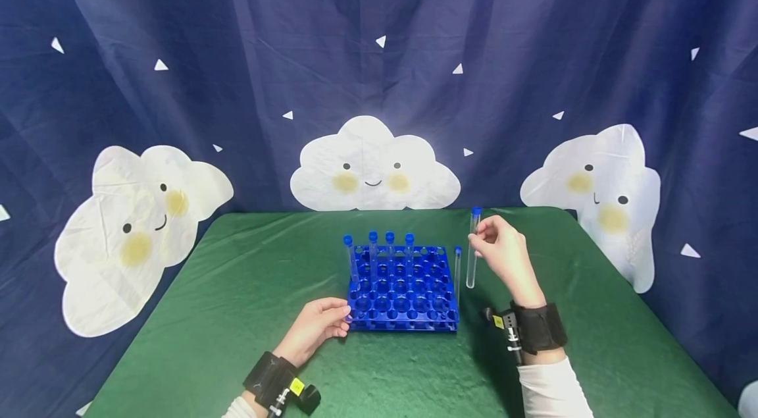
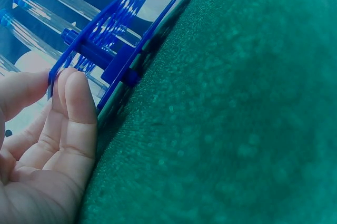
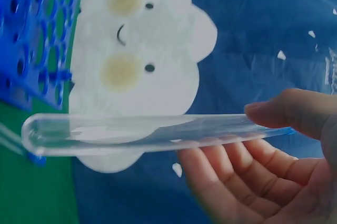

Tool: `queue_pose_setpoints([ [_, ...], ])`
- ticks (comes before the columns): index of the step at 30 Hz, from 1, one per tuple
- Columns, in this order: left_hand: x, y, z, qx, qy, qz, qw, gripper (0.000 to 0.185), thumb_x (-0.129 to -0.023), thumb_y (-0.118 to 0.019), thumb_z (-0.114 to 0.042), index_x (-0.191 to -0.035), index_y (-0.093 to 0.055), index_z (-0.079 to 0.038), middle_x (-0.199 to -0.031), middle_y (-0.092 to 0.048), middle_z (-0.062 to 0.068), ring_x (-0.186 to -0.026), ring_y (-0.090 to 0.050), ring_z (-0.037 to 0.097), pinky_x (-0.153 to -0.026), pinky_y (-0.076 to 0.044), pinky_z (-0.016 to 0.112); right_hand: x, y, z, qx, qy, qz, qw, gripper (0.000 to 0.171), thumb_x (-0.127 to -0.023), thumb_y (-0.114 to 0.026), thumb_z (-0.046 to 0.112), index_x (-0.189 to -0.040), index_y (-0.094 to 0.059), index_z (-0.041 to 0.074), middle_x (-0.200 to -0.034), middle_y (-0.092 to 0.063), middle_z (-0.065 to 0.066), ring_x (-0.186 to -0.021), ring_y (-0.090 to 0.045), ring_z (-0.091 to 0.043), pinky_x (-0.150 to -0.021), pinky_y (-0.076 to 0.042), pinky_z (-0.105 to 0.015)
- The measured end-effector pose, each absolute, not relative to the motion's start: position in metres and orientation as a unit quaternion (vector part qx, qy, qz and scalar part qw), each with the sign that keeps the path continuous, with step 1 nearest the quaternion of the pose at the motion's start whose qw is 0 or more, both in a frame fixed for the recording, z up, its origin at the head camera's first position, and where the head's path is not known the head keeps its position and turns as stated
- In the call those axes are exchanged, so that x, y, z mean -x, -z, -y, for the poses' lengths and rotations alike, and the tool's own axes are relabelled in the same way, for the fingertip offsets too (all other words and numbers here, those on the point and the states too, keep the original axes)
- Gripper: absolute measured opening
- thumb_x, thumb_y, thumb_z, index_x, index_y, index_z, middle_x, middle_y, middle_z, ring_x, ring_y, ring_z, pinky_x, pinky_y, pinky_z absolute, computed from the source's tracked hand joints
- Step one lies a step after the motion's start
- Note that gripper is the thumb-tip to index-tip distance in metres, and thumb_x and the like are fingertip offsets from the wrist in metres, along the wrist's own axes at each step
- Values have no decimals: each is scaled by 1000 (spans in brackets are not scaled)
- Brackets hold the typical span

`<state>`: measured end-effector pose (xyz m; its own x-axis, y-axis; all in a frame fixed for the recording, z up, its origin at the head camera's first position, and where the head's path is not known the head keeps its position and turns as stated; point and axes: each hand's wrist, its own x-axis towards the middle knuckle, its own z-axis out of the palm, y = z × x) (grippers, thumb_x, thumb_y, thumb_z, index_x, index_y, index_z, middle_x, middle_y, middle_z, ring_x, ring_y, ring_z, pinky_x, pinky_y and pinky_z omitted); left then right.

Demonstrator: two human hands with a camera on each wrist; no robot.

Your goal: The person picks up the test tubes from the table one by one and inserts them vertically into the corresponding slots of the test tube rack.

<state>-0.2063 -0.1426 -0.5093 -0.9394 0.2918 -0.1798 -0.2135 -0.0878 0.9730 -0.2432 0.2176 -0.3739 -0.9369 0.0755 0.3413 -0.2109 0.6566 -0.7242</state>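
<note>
A blue test tube rack [image 1: 403, 289] stands mid-table on the green cloth. Several clear tubes with blue caps [image 1: 373, 248] stand in its back row, and one more tube [image 1: 457, 273] stands at its right edge. My right hand [image 1: 478, 241] pinches a capped clear tube [image 1: 472, 266] near its top and holds it upright in the air just right of the rack. In the right wrist view the tube [image 3: 131, 132] lies between the thumb and fingers of that hand [image 3: 226, 134]. My left hand [image 1: 339, 316] holds the rack's front-left corner [image 2: 113, 50], thumb and fingertips [image 2: 73, 92] on its edge.
The green table [image 1: 237, 286] has rounded far corners and drops off on both sides. A dark blue curtain with white cloud faces [image 1: 373, 168] hangs close behind it. Black wrist straps with cameras [image 1: 533, 329] sit on both forearms.
</note>
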Motion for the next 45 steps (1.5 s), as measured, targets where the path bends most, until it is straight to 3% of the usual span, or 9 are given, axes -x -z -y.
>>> queue_pose_setpoints([
  [9, 207, 510, 143, -30, -736, -654, 173, 39, -93, -65, -14, -119, -54, 12, -82, -68, -2, -69, -65, 8, -67, -58, 24, 242, 376, -195, -83, -439, 873, 196, 17, -86, -71, 11, -96, -58, 5, -88, -66, -10, -78, -64, -17, -65, -54, -19],
  [17, 206, 509, 143, -33, -738, -652, 173, 38, -93, -65, -14, -120, -54, 12, -81, -69, -3, -69, -65, 8, -67, -58, 24, 245, 387, -178, -107, -432, 876, 186, 17, -83, -73, 10, -91, -58, 7, -86, -67, -9, -81, -65, -20, -67, -47, -24],
  [30, 207, 510, 143, -33, -738, -651, 174, 39, -93, -65, -14, -120, -54, 12, -82, -68, -2, -69, -65, 8, -67, -58, 24, 249, 398, -168, -129, -419, 885, 158, 17, -82, -72, 5, -91, -58, 7, -86, -67, -9, -82, -67, -23, -76, -52, -36],
  [37, 207, 511, 144, -33, -739, -649, 176, 39, -92, -65, -14, -120, -54, 12, -82, -68, -2, -69, -65, 8, -67, -58, 24, 249, 402, -166, -129, -405, 898, 116, 15, -85, -71, 8, -93, -58, 7, -88, -67, -8, -83, -66, -21, -71, -53, -32],
  [45, 207, 510, 143, -35, -740, -648, 175, 38, -93, -65, -13, -119, -54, 12, -82, -68, -3, -69, -65, 8, -67, -58, 23, 251, 404, -166, -135, -400, 901, 102, 15, -85, -72, 9, -94, -59, 7, -89, -67, -7, -83, -66, -20, -73, -56, -36],
])
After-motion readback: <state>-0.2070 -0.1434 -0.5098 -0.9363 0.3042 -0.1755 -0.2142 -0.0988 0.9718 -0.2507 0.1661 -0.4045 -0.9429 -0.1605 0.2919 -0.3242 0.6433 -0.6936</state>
